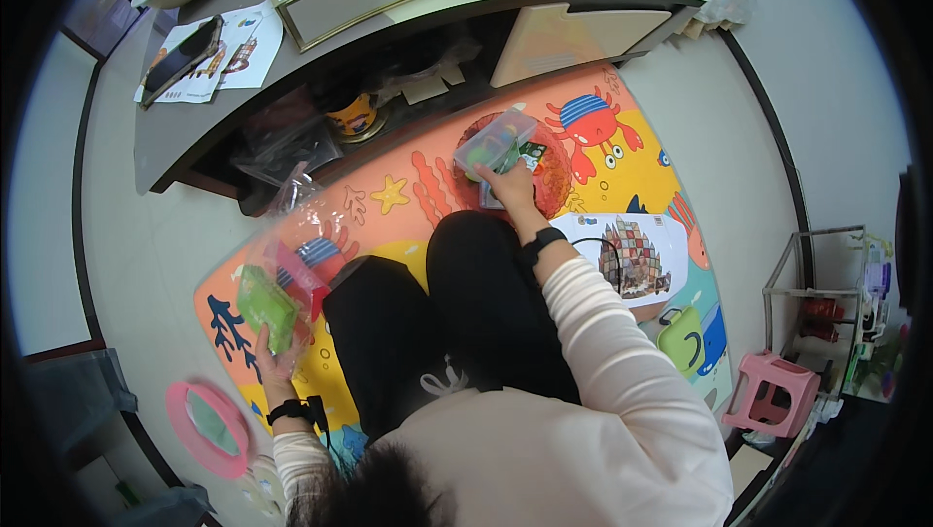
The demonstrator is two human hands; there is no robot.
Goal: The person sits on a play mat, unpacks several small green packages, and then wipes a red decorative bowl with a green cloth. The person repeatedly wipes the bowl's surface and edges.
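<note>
My left hand [275, 363] grips a green soft packet [267, 304] at the left side of the mat. Clear plastic film [299, 195] surrounds the packet and rises above it. A bright pink piece [299, 275] lies against the packet's right side. Ahead of my knees, my right hand [512, 188] holds the lower edge of a clear plastic box [497, 142], which is tilted. Green and other coloured small items show through its wall. Under the box is a round red translucent tray [557, 180]. A dark green printed card [533, 155] sits beside my fingers, which partly cover the tray's contents.
I sit on a colourful sea-animal play mat [393, 228]. A printed castle picture sheet [638, 257] lies right of my knee. The low cabinet [211, 126] ahead carries a phone [182, 60] on papers. A pink stool [773, 392] stands right, a pink-rimmed basin [208, 428] left.
</note>
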